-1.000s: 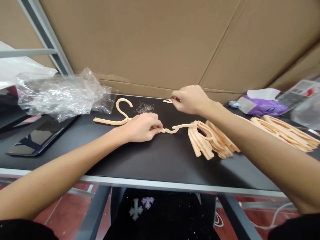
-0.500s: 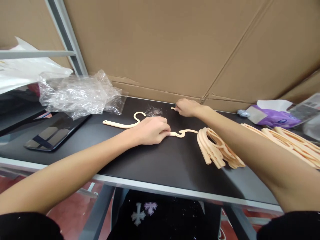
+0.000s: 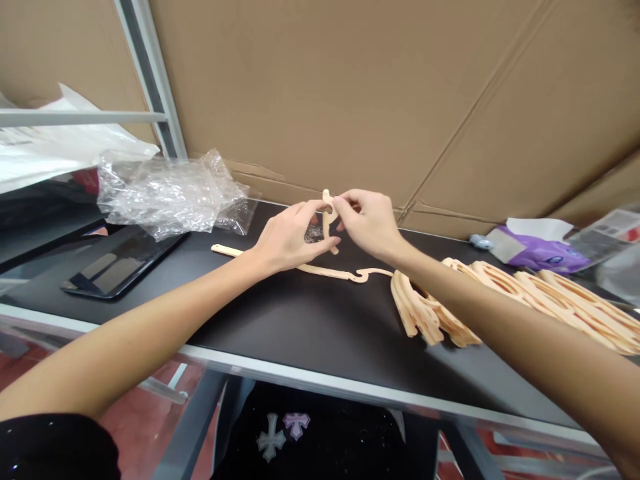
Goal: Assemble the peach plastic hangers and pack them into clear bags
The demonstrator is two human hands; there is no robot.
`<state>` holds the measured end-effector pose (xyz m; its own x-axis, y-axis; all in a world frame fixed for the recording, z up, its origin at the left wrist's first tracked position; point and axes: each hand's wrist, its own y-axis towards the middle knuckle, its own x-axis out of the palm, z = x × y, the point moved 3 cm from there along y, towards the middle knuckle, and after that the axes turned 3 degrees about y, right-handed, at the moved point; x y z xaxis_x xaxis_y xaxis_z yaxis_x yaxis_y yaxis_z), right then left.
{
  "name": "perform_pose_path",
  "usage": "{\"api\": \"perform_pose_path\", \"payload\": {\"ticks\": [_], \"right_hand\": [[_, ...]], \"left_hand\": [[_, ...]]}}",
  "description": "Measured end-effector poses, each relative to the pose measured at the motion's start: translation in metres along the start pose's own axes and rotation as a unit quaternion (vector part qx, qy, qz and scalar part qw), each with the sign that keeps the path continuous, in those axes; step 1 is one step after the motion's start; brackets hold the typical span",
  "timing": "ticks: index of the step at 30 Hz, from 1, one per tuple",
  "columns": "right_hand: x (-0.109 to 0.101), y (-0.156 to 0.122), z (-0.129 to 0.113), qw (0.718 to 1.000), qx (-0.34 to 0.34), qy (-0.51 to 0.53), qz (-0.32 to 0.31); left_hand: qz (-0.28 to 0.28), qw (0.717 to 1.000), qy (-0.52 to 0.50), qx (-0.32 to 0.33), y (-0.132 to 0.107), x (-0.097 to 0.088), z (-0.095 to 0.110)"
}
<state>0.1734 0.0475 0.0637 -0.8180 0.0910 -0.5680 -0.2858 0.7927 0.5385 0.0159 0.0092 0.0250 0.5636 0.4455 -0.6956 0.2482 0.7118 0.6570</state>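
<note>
Above the black table, my left hand (image 3: 286, 235) and my right hand (image 3: 370, 219) face each other, both closed on a small curved cream hanger piece (image 3: 327, 217). My right fingers pinch its upper part, while the left thumb and forefinger are around its side. Beneath my hands lies a cream plastic hanger (image 3: 327, 271); my left hand hides part of it, and a hooked end points right. A bunch of cream hanger parts (image 3: 417, 310) lies below my right forearm.
More cream hangers (image 3: 565, 303) are stacked at right, near a purple tissue pack (image 3: 543, 252). At left sit crumpled clear plastic bags (image 3: 173, 197) and a black tablet-like device (image 3: 115, 270). A cardboard wall (image 3: 350, 100) stands behind the table, with a metal frame post (image 3: 157, 73) at left.
My right hand has come left with the small hanger piece. My left hand has let go of the hanger on the table and risen to meet it. The view has shifted slightly.
</note>
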Motion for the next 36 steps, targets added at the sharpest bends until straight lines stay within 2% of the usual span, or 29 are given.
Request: {"api": "perform_pose_path", "payload": {"ticks": [3,6,9,12,15,17,18,21,25,31,36], "right_hand": [[0.011,-0.005,-0.005,0.997,0.039,0.068,-0.016],[0.018,-0.004,-0.002,0.994,0.023,0.094,-0.042],[0.021,-0.002,0.003,0.992,0.01,0.106,-0.072],[0.025,-0.005,0.004,0.994,0.039,0.043,-0.093],[0.042,-0.016,-0.003,0.975,0.057,-0.066,-0.205],[0.056,-0.025,-0.01,0.954,0.031,-0.132,-0.269],[0.062,-0.029,-0.014,0.946,0.011,-0.162,-0.279],[0.076,-0.031,-0.017,0.941,-0.035,-0.212,-0.262],[0.084,-0.024,-0.009,0.945,-0.074,-0.172,-0.267],[0.074,-0.001,0.01,0.972,0.002,-0.03,-0.234],[0.052,0.019,0.018,0.984,0.025,0.037,-0.174]], "left_hand": [[0.015,0.999,-0.028,-0.011,0.001,-0.003,-0.001],[0.025,0.999,-0.032,-0.028,0.003,-0.007,-0.007],[0.024,0.999,0.009,-0.033,0.009,-0.014,-0.016],[0.049,0.997,0.048,-0.048,0.015,-0.022,-0.032],[0.078,0.993,0.041,-0.075,0.016,-0.026,-0.048],[0.081,0.992,0.024,-0.09,0.016,-0.025,-0.055],[0.075,0.992,0.014,-0.096,0.015,-0.023,-0.057],[0.064,0.992,-0.003,-0.108,0.015,-0.021,-0.06],[0.092,0.991,0.015,-0.1,0.016,-0.025,-0.058],[0.112,0.989,-0.006,-0.1,0.02,-0.032,-0.057],[0.14,0.981,-0.04,-0.129,0.024,-0.037,-0.07]]}}
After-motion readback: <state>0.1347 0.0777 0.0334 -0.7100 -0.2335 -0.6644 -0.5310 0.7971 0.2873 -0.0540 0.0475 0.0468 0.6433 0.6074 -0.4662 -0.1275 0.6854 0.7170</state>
